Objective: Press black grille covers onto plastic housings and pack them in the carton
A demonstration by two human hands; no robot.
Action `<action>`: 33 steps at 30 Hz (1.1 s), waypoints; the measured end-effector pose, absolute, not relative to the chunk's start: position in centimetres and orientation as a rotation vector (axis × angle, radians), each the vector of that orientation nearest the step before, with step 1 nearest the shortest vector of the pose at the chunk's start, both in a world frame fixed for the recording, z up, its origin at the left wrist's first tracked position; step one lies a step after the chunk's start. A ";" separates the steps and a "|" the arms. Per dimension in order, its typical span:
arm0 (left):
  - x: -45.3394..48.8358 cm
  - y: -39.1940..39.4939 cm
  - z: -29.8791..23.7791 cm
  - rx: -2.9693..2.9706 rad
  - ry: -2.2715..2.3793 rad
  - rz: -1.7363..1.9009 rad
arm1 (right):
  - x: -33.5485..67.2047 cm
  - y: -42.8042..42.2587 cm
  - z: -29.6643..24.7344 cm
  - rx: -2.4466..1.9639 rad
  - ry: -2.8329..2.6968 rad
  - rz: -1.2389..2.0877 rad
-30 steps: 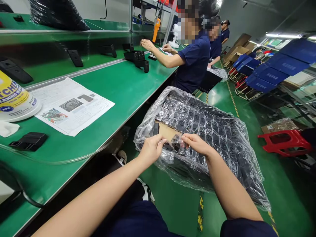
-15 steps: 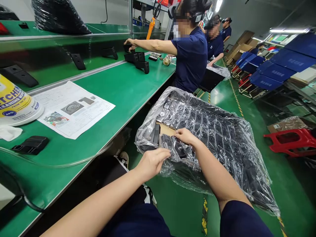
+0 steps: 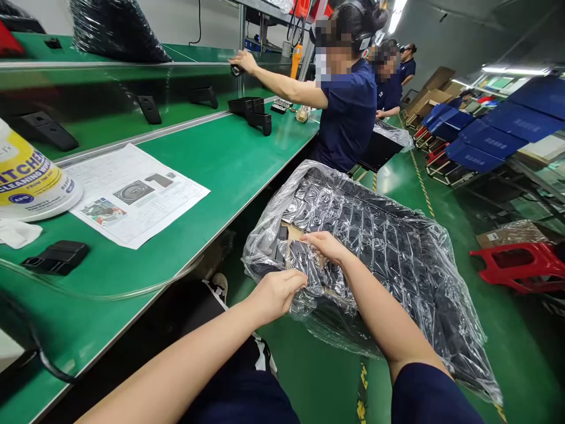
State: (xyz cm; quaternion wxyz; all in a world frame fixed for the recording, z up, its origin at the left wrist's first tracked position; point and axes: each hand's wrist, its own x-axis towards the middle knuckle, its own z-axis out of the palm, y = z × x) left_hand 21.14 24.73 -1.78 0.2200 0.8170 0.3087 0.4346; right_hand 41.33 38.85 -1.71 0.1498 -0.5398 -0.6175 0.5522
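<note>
Left hand, right hand: fingers pinching clear plastic | sheet on green bench | green floor, red stool

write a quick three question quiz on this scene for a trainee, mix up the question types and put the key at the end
1. Open: What material is at the fingertips of the left hand and the right hand?
2. True or false: The printed sheet lies on the green bench.
3. Fill in: The stool at the right side of the picture is ____ in colour.

Key:
1. Clear plastic.
2. True.
3. Red.
</note>
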 end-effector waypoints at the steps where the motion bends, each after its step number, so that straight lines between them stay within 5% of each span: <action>1: 21.1 24.8 -1.8 2.262 0.852 1.190 | 41.2 38.8 -1.7 -1.556 -1.777 1.621; 17: 21.0 25.6 -1.6 2.255 0.866 1.068 | 39.2 38.8 -2.6 -1.430 -1.727 1.728; 33: 19.1 26.7 -0.8 1.957 1.221 1.389 | 42.1 39.4 0.4 -1.368 -1.625 1.000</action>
